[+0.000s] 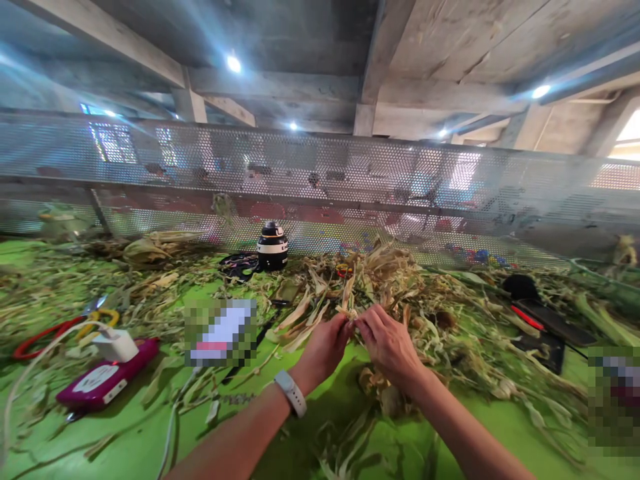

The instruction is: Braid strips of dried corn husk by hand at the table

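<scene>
Above the green tabletop (320, 393), my two hands meet with their fingertips pinched close together. My left hand (325, 350), with a pale watch on its wrist, is closed on a dry, straw-coloured, husk-like leaf (349, 293) that points away from me. From the other side my right hand (387, 339) pinches the same spot, its knuckles upward. The exact grip is partly hidden behind the fingers. Long dry leaves (300, 313) fan out just beyond my hands, and a bigger heap of dry husks (387, 267) lies behind them. Crumpled brown leaves (380, 390) lie below my right hand.
A black bottle (273, 248) stands before the perforated metal screen (310, 170). To the left are a magenta power strip (107, 380) with a white charger (115, 345), scissors (75, 327), and a phone (223, 331) on a cable. Dark items (543, 323) and a green basket (607, 283) lie right.
</scene>
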Demonstrator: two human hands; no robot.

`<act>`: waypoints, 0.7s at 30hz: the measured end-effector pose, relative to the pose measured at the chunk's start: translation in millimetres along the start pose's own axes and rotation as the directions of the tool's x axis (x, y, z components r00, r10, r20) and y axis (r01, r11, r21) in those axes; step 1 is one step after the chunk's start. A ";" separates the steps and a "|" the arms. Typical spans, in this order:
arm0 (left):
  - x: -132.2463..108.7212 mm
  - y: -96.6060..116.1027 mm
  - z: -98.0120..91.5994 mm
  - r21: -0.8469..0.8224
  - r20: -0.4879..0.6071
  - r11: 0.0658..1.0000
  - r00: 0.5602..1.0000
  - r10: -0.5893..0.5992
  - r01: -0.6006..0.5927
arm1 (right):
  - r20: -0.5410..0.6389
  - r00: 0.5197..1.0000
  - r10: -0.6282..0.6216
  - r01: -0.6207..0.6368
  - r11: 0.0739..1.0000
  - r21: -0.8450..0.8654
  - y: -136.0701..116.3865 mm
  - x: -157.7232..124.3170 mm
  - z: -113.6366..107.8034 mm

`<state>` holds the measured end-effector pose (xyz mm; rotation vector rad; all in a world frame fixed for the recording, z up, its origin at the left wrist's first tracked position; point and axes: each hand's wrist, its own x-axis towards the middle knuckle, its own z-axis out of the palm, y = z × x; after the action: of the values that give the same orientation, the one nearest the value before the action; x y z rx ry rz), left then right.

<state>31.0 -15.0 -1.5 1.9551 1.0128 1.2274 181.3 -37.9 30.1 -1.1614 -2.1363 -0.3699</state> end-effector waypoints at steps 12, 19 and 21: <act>-2.2 12.8 13.4 -0.718 0.091 0.646 0.955 -0.282 0.259 | -0.001 0.994 -0.107 0.107 0.987 0.123 3.3 -1.9 -1.6; -2.5 18.3 -2.3 -0.749 0.281 0.539 0.921 -0.271 0.387 | 0.027 0.976 -0.216 0.216 0.976 -0.002 8.2 -0.8 -4.2; -2.0 17.1 -4.8 -0.748 0.305 0.522 0.910 -0.280 0.411 | 0.048 0.970 -0.237 0.239 0.971 -0.027 9.0 -0.6 -4.6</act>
<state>30.8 -25.1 13.2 1.0260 0.5529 1.0162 190.9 -35.7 32.5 -0.9399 -2.3241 -0.4910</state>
